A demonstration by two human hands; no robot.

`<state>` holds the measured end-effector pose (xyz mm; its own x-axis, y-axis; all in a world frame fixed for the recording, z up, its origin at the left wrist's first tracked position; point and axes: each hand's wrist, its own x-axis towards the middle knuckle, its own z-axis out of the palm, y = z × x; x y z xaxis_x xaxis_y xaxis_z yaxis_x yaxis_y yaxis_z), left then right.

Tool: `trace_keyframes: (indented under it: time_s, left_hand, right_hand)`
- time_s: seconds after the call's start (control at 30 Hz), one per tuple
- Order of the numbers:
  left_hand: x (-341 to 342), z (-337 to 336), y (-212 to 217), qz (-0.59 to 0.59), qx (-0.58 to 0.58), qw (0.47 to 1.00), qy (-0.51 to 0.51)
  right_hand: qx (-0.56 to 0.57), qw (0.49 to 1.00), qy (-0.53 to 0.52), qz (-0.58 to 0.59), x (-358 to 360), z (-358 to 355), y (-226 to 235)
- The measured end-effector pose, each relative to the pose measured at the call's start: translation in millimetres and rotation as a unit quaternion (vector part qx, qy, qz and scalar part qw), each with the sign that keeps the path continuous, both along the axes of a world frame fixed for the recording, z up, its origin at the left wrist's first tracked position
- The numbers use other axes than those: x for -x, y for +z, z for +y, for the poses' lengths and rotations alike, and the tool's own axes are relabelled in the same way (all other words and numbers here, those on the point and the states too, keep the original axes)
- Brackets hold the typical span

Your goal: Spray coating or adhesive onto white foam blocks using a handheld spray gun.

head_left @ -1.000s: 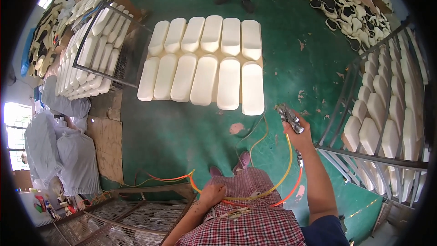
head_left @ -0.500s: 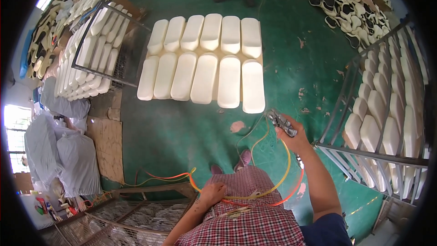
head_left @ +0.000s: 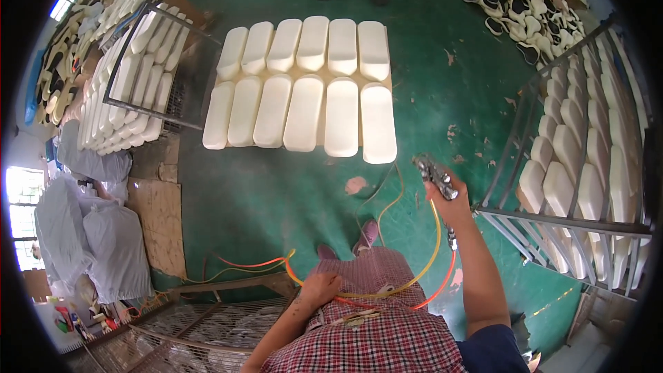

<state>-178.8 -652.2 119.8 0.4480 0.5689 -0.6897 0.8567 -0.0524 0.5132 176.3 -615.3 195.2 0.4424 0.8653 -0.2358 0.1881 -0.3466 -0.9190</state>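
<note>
Head view, landmark: corner block, long axis running away from the person
Spray gun: right of the block's near end, apart from it
Right hand: clamped on the spray gun; the block lies ahead and left; nearer hand
Left hand: well personward of the block, at the checked apron; grip cannot be told

between the cream blocks and the metal rack at your right, open green floor leaves room for your right hand and its spray gun to pass. that metal rack bars the way farther right. the yellow hose and orange hose loop across your front, and the wire mesh rack crowds in beside your left forearm.
</note>
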Motion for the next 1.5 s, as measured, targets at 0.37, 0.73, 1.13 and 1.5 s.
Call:
trace_keyframes:
  time_s: [0.37,0.73,1.13,1.5]
  left_hand:
    - [7,-4,3,-0.018,-0.028,0.999,-0.003]
    - [8,-6,7,-0.015,-0.011,1.000,-0.020]
    - [-7,-3,9,0.003,0.002,1.000,-0.025]
    - [-22,0,1,0.008,0.003,0.999,-0.049]
  right_hand:
    - [0.002,0.998,0.037,-0.057,14,-60,-17]
    - [-0.065,0.991,0.099,-0.066,39,-70,-16]
    - [-0.016,0.995,0.026,-0.094,-1,-80,-22]
    - [-0.019,0.997,-0.007,-0.069,-27,-82,-4]
